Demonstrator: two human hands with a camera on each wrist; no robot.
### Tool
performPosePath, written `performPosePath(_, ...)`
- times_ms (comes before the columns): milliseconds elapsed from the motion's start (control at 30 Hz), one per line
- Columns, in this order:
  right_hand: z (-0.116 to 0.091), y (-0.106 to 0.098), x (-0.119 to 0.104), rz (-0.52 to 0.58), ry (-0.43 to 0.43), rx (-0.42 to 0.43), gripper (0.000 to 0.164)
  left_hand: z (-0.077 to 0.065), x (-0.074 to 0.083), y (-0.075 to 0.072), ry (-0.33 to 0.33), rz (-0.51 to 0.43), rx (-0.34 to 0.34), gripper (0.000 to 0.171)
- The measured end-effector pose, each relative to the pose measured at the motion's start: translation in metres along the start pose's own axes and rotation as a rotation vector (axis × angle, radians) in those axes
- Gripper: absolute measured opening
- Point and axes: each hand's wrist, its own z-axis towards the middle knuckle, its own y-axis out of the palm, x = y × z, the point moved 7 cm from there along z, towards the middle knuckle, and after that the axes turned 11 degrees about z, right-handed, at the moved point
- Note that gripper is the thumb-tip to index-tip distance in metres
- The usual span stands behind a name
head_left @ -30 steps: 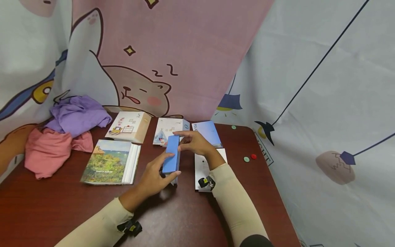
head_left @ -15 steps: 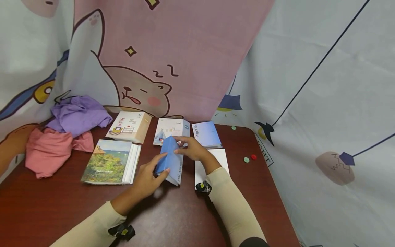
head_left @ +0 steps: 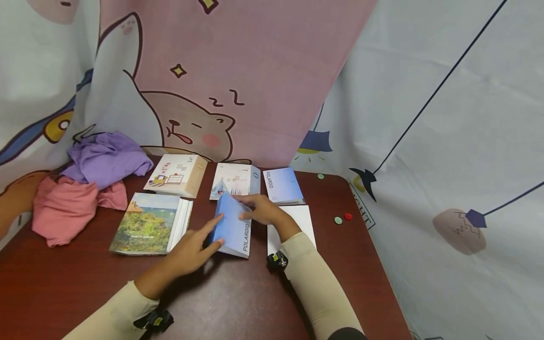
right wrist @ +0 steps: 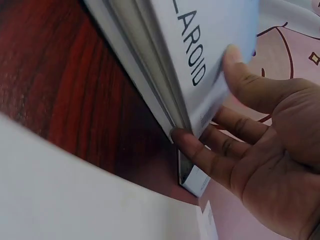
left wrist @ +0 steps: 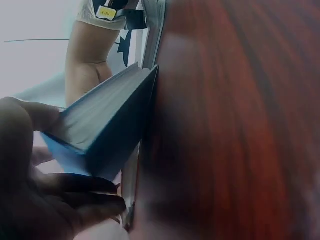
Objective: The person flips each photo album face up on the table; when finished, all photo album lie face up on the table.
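Note:
A blue photo album (head_left: 233,229) marked POLAROID leans at a tilt over the middle of the table, its cover facing up. My left hand (head_left: 187,251) holds it at the spine side; in the left wrist view the thumb lies at the page edges and the fingers at the blue spine (left wrist: 112,150). From the far right corner my right hand (head_left: 264,210) grips it too. The right wrist view has that thumb (right wrist: 250,85) on the lettered cover and fingertips at the page edge. Just right of it lies a white album (head_left: 303,222), partly under my right forearm.
Behind stand a cream illustrated album (head_left: 174,174), a tent-print album (head_left: 233,177) and another blue album (head_left: 282,184). A landscape photo album (head_left: 146,222) lies left, near purple cloth (head_left: 110,158) and pink cloth (head_left: 65,208). Small green (head_left: 337,220) and red discs (head_left: 348,216) sit right.
The blue album has turned from spine-up to leaning with its lettered cover upward. My left hand has moved slightly left and down with it; my right hand has shifted slightly nearer.

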Motion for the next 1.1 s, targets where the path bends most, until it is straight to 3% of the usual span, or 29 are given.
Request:
performPosePath(133, 0.0, 0.002, 0.002, -0.006, 0.018, -0.019, 0.074, -0.004, 0.0, -0.002, -0.007, 0.03, -0.073, 0.069)
performPosePath(233, 0.001, 0.003, 0.003, -0.018, 0.026, -0.015, 0.075, -0.006, -0.006, 0.001, 0.001, 0.003, -0.092, 0.069)
performPosePath(400, 0.003, 0.004, 0.007, -0.077, 0.024, -0.031, 0.071, -0.01, -0.04, 0.033, -0.002, 0.02, -0.13, 0.072)
performPosePath(467, 0.003, 0.004, 0.01, -0.098, 0.032, -0.034, 0.069, -0.011, -0.047, 0.038, -0.018, 0.04, -0.147, 0.072)
performPosePath(700, 0.002, 0.004, 0.012, -0.125, 0.056, -0.038, 0.07, -0.004, -0.018, 0.01, -0.027, -0.012, -0.107, 0.071)
performPosePath(900, -0.001, 0.001, 0.006, -0.122, 0.008, -0.062, 0.068, 0.009, -0.007, 0.007, -0.132, 0.116, -0.143, 0.073)
performPosePath(1100, -0.014, -0.018, 0.002, -0.01, 0.042, -0.056, 0.063, 0.022, 0.005, 0.007, -0.14, 0.236, -0.154, 0.077)
